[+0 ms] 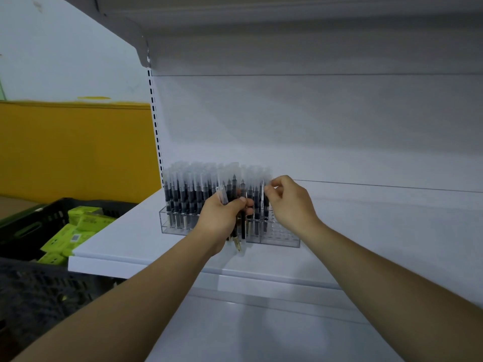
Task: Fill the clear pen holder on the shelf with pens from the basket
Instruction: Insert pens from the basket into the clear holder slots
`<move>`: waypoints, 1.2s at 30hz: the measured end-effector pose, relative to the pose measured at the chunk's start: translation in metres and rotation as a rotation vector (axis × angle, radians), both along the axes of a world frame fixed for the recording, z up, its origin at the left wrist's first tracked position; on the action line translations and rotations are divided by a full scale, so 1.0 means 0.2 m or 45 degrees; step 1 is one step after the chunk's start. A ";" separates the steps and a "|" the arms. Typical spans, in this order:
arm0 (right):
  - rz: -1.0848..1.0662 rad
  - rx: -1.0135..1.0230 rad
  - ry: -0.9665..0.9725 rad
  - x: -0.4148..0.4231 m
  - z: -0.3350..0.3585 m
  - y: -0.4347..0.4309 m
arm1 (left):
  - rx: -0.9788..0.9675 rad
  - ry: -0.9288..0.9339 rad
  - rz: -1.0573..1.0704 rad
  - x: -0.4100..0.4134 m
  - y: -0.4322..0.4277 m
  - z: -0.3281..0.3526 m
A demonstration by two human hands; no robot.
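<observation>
The clear pen holder [282,237] stands on the white shelf [136,239], near its left end. Many upright black pens [183,197] with frosted caps fill its left and middle rows; the right end shows bare holes. My left hand [222,218] grips a bundle of several pens [239,231] in front of the holder. My right hand [290,202] pinches the top of one pen [266,207] standing at the right edge of the filled rows.
A black plastic basket [47,220] with green boxes [78,228] sits low at the left, beside the shelf's edge. Behind it is a yellow panel [75,147]. Another shelf board hangs overhead, and a lower one lies below my arms.
</observation>
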State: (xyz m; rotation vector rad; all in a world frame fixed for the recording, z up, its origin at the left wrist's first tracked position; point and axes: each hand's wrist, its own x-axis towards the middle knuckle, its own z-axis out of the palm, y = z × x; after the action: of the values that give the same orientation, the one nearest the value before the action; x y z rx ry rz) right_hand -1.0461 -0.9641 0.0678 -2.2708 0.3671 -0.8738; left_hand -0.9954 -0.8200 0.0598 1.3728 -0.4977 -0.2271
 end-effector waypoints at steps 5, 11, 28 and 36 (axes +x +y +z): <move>0.082 0.080 -0.260 -0.06 0.06 0.06 | 0.057 -0.082 -0.116 -0.02 0.00 0.01; 0.203 0.247 -0.251 -0.08 0.08 0.09 | 0.083 -0.159 -0.228 -0.05 -0.03 0.01; 0.086 0.394 -0.395 -0.05 0.11 0.01 | 0.001 0.116 -0.020 -0.04 0.00 0.01; 0.105 0.211 -0.202 -0.04 0.01 0.04 | 0.077 0.006 -0.019 -0.01 -0.01 -0.02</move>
State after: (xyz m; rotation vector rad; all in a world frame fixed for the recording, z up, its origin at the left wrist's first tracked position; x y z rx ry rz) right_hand -1.0549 -0.9563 0.0705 -2.0353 0.2624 -0.9377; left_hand -0.9967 -0.8221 0.0567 1.4278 -0.5007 -0.2590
